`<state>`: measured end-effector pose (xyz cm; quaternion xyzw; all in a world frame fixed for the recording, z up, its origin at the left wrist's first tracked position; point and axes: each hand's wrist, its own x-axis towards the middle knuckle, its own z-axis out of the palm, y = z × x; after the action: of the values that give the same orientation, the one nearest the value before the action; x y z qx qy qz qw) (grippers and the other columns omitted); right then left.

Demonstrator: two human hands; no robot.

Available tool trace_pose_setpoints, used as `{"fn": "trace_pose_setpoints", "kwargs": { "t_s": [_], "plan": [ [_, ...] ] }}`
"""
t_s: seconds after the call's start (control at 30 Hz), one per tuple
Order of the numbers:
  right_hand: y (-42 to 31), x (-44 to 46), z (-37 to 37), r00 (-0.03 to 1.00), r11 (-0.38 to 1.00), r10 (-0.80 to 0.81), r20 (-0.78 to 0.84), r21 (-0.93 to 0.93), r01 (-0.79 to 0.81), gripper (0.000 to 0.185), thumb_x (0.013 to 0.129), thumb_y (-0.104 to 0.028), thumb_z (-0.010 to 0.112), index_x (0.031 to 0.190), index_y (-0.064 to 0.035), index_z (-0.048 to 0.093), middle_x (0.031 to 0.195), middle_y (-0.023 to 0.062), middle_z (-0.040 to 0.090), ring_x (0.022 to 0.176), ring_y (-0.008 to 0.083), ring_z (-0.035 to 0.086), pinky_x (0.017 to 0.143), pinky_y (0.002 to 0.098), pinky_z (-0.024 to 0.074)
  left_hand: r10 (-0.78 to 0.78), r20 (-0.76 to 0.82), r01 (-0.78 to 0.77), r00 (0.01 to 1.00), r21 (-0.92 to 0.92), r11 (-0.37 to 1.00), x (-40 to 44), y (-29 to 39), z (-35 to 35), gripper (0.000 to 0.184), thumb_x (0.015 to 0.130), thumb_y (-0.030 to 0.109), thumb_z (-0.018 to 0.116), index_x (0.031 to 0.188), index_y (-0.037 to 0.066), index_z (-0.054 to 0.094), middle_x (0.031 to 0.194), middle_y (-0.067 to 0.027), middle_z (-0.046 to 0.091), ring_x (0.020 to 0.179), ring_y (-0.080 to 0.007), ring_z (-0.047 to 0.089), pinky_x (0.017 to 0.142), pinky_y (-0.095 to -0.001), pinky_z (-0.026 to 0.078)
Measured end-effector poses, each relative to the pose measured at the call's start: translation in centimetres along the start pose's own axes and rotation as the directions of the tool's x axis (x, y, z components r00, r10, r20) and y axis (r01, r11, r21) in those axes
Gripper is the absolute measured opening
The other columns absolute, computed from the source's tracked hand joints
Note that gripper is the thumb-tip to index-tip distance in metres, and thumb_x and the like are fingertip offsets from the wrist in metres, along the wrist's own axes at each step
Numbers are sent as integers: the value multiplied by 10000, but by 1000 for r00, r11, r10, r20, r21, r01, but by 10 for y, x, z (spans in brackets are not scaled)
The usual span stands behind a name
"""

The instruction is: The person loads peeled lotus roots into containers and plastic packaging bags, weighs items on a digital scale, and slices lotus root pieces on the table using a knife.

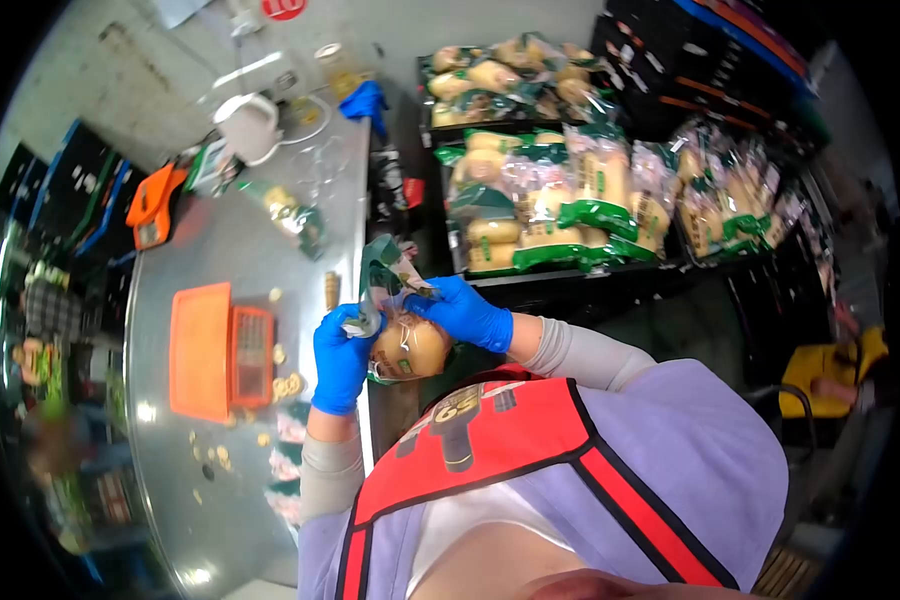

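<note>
A clear plastic bag of pale, rounded root vegetables that look like lotus root (410,350) hangs at the table's edge in front of my chest. My left hand (342,360), in a blue glove, is closed on the left side of the bag's gathered top. Across from it, my blue-gloved right hand (470,314) grips the right side of the top with bent fingers. Green print and a crumpled flap show at the bag's neck (382,270). The fingertips are partly hidden by the plastic.
On the metal table (170,480) are an orange scale (200,350), scattered cut pieces (286,387), another bag (288,218), an orange device (153,205) and a white jug (248,128). Crates of bagged roots (550,200) stand ahead right, with stacked black crates (690,60) behind.
</note>
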<state>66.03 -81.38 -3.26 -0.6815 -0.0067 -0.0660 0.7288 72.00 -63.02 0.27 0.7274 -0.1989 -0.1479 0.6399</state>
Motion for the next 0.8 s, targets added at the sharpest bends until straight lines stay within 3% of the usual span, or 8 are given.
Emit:
{"fn": "trace_pose_setpoints", "kwargs": {
  "t_s": [0.2,0.27,0.3,0.43,0.5,0.7,0.77,0.8],
  "plan": [
    [-9,-22,-81,983,987,39,-181,162,-10,249,896,-154,522,1077,2,591,957,46,616,880,75,526,801,238,439,33,184,10,982,-230,973,53,4,87,121,742,-21,649,852,26,629,820,-15,607,768,-91,552,710,-229,451],
    [-15,-28,-107,955,980,139,-261,178,-94,236,899,-126,512,1071,20,582,1034,51,595,954,85,521,835,239,430,80,238,-27,968,-219,975,72,9,111,328,748,0,651,1061,46,562,973,-37,575,887,-109,525,810,-247,427],
    [-22,-29,-120,934,982,121,-337,175,-64,209,865,-194,576,945,-11,638,771,-20,595,714,52,503,631,204,411,98,269,-12,958,-305,952,81,17,122,445,754,18,654,1174,56,511,1063,-49,548,952,-117,504,847,-256,414],
    [-20,-17,-196,765,976,37,-642,188,111,207,867,-199,561,907,-11,637,782,20,606,735,77,529,669,240,443,161,184,-80,970,-381,921,121,12,142,665,795,98,643,1359,73,294,1303,-84,367,1094,-176,425,911,-283,389],
    [-15,-2,-242,721,911,49,-691,328,252,228,872,-211,545,953,-10,615,855,37,611,777,104,556,702,259,457,142,137,-82,980,-370,925,131,-4,150,633,807,100,633,1350,63,310,1283,-97,394,1078,-165,438,910,-285,391],
    [23,67,-356,779,889,237,-581,453,67,308,842,-236,584,1068,-27,574,997,67,602,883,148,567,770,279,457,-52,156,103,986,-343,934,136,-50,178,549,807,88,632,1294,26,385,1192,-98,473,1001,-141,467,908,-275,383],
    [30,85,-360,775,972,36,-630,-159,-174,428,833,-249,605,1158,10,503,1059,106,595,939,218,575,846,299,443,-85,185,144,979,-334,931,132,-59,180,531,806,87,634,1282,27,407,1171,-77,485,950,-111,475,874,-252,397],
    [38,88,-355,619,871,-186,-763,-420,-256,655,791,-285,652,1284,27,355,1210,164,506,1091,277,496,935,333,382,-132,197,195,971,-341,920,128,-61,178,521,808,82,631,1278,28,414,1161,-69,493,927,-101,480,857,-243,404]
  ]
}}
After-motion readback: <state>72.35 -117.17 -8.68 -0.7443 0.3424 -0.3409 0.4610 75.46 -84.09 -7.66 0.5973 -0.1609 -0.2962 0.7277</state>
